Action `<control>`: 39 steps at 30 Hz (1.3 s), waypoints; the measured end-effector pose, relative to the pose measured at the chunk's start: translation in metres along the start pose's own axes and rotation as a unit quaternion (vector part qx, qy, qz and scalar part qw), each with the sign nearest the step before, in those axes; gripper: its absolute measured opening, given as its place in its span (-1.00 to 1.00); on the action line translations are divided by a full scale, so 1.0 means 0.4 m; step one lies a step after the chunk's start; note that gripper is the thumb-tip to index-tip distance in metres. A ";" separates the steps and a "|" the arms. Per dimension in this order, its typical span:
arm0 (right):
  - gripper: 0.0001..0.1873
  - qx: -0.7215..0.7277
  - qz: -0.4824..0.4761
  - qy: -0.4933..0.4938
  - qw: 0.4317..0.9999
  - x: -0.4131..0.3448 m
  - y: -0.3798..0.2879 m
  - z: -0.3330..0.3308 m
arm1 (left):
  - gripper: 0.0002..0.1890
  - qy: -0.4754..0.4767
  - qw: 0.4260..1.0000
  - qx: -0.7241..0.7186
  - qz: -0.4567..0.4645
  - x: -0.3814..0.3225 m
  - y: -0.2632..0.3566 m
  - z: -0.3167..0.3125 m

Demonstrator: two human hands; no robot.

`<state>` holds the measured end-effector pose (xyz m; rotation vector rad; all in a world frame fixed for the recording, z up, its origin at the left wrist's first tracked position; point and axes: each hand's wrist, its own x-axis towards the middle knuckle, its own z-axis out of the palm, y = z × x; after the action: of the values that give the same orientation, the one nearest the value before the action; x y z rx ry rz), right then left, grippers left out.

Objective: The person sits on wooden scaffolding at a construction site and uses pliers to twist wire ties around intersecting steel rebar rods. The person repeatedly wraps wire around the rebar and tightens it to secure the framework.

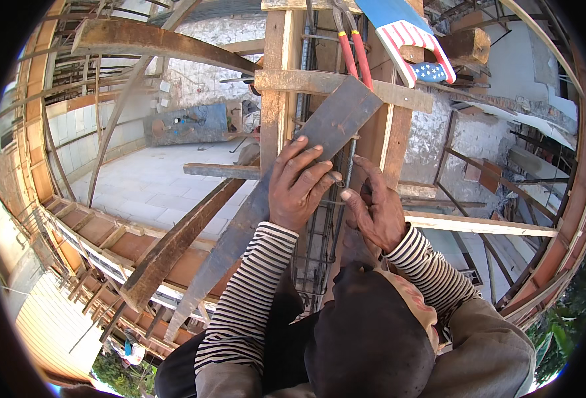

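Observation:
A dark wooden plank [342,119] lies slanting across the timber formwork of a beam. My left hand [300,181] rests over it, a small loop of thin wire [338,182] pinched between its thumb and forefinger. Just to the right, my right hand [378,209] has its thumb and forefinger apart near the wire and a steel reinforcing bar [351,159]; whether it touches either is unclear. Further ahead, red-handled pincers [353,49] lean on a wooden crosspiece [313,82]. A handsaw with a striped and starred handle [429,72] lies right of them.
A reinforcing bar cage [318,248] runs inside the formwork below my hands. Old beams [188,239] and props stand at both sides. Far below on the left are a pale floor [173,184] and a grey panel [188,124] with items. Another person [131,350] is at the lower left.

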<state>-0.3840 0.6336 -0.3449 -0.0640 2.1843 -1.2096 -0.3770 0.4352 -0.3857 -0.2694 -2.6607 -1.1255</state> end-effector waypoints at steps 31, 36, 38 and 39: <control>-0.53 0.390 0.172 -0.182 0.886 0.122 0.179 0.087 | -0.49 0.318 0.744 -0.453 -0.374 0.104 -0.110 0.025; -0.57 0.542 0.278 -0.239 0.756 0.147 0.122 0.088 | -0.47 0.305 0.715 -0.494 -0.390 0.103 -0.131 0.016; -0.67 0.565 0.291 -0.250 0.731 0.145 0.134 0.095 | -0.48 0.306 0.712 -0.496 -0.392 0.107 -0.131 0.017; -0.69 0.580 0.294 -0.252 0.717 0.145 0.142 0.098 | -0.48 0.306 0.706 -0.499 -0.398 0.106 -0.134 0.016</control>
<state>-0.3945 0.6179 -0.4330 0.6857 0.5979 -1.6597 -0.4324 0.4061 -0.4142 1.0141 -1.2858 -2.2872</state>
